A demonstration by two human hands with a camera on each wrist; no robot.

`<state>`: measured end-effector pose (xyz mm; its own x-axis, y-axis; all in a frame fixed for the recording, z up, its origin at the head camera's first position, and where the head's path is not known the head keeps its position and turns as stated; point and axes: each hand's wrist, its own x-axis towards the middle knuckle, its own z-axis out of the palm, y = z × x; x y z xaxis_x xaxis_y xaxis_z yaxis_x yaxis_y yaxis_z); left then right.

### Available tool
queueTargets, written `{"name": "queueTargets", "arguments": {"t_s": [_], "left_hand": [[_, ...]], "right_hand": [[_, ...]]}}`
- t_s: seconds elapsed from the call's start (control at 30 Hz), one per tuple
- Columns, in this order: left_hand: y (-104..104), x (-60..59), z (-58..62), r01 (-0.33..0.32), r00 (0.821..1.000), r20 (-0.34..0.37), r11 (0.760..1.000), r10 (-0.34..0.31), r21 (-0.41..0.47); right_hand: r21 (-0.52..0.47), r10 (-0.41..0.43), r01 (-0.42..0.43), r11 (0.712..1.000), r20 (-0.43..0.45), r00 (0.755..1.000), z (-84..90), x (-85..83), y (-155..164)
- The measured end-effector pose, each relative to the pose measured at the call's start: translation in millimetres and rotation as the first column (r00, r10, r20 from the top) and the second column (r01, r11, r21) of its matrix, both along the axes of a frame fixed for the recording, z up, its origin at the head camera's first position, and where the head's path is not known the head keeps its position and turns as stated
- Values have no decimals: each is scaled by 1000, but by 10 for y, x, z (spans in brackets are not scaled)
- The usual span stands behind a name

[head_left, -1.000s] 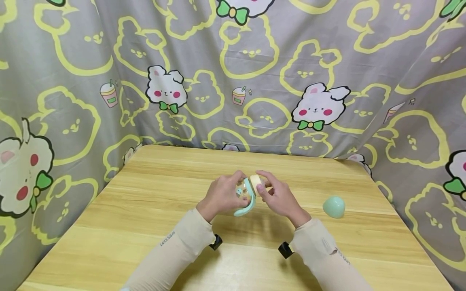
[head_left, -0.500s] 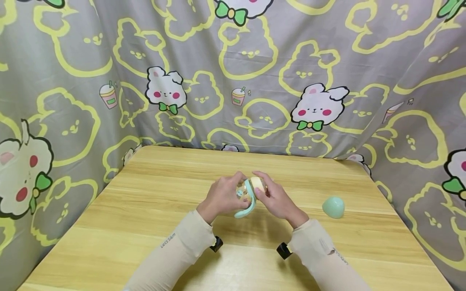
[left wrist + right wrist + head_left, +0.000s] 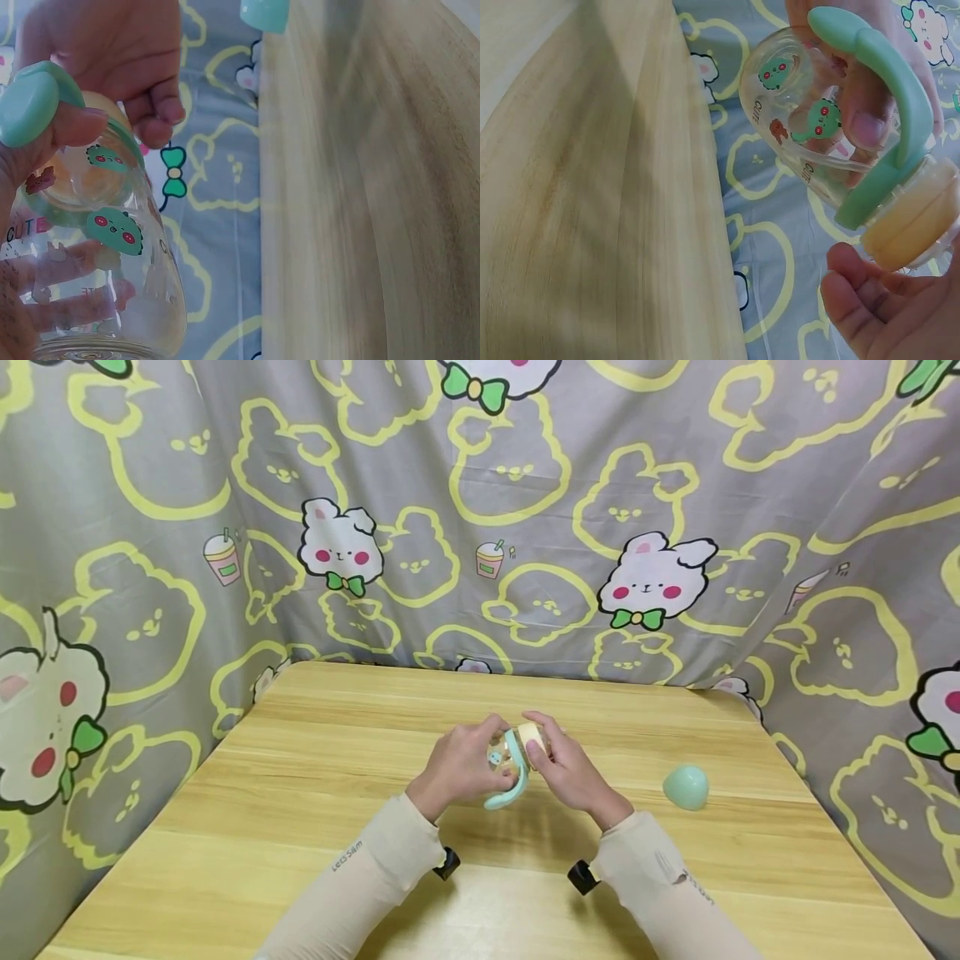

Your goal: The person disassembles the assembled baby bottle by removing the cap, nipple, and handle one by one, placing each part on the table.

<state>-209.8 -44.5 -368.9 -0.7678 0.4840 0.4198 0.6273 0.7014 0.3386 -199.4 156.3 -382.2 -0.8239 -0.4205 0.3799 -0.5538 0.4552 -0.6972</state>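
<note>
A clear baby bottle (image 3: 496, 758) with a mint-green handle (image 3: 504, 797) and cartoon prints is held tilted above the table. My left hand (image 3: 459, 767) grips the bottle's body; through the clear wall in the left wrist view, its fingers show behind the bottle (image 3: 116, 231). My right hand (image 3: 573, 772) holds the cream collar (image 3: 529, 737) at the bottle's top end between thumb and fingers. The right wrist view shows the collar (image 3: 911, 225) next to the green handle ring. On the table to the right lies a mint-green domed cap (image 3: 686, 787), apart from both hands.
The light wooden table (image 3: 300, 810) spreads beneath both arms. A grey curtain (image 3: 420, 460) with rabbit and yellow outline prints stands behind it and at both sides. Each wrist carries a small black camera, such as the left one (image 3: 447, 863).
My right hand's fingers have drawn in around the collar since a second ago and shifted slightly. The left hand keeps its grip on the bottle. The domed cap stays in place.
</note>
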Motion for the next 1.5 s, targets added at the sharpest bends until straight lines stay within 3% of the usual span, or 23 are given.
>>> {"name": "queueTargets", "arguments": {"t_s": [0.37,1.0,1.27,1.5], "left_hand": [[0,19,2,-4,1000,25,1000,4,7],[5,24,26,6,1000,3,1000,-6,10],[3,17,20,-6,1000,-5,1000,6,1],[12,10,14,0,1000,-29,1000,0,3]], "right_hand": [[-17,27,-26,1000,36,999,-19,4,9],[40,-75,75,996,-9,997,5,2,-19],[-1,-36,36,999,12,999,25,16,-19],[21,-83,83,996,0,997,29,26,-32]]}}
